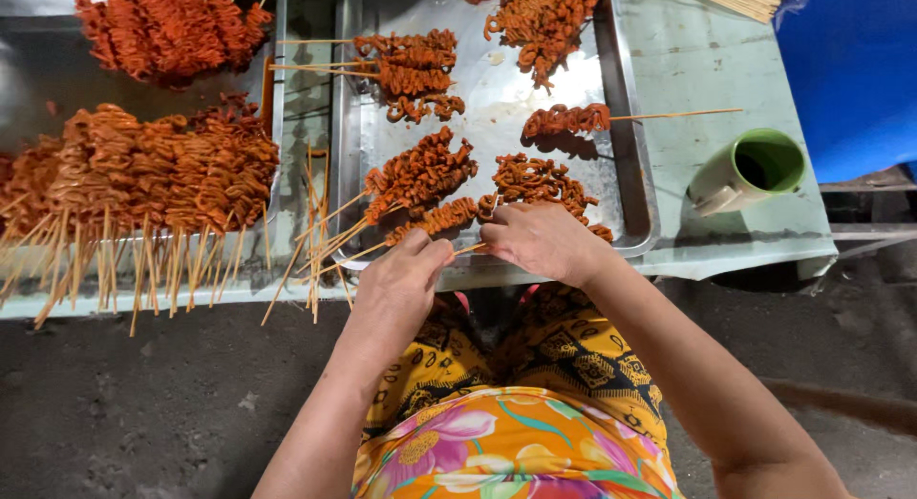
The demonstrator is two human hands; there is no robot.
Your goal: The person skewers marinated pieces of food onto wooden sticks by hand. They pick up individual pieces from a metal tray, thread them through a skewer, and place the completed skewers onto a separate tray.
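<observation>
At the near edge of the worktop [726,255], the left hand [401,279] pinches the blunt end of a bamboo skewer [468,250]. The right hand [540,236] is closed on orange marinated meat [535,179] at the near rim of the steel tray [626,136]. Finished skewers [415,174] lie just beyond. A green mug [755,169] stands toward the right edge, and a heaped pile of skewers [162,169] sits at the left.

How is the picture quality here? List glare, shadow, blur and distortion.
Head view: soft glare on the bare metal tray; short shadows under the skewers; left hand and right hand sharp; table edges bow from wide-angle distortion; floor dim.
</observation>
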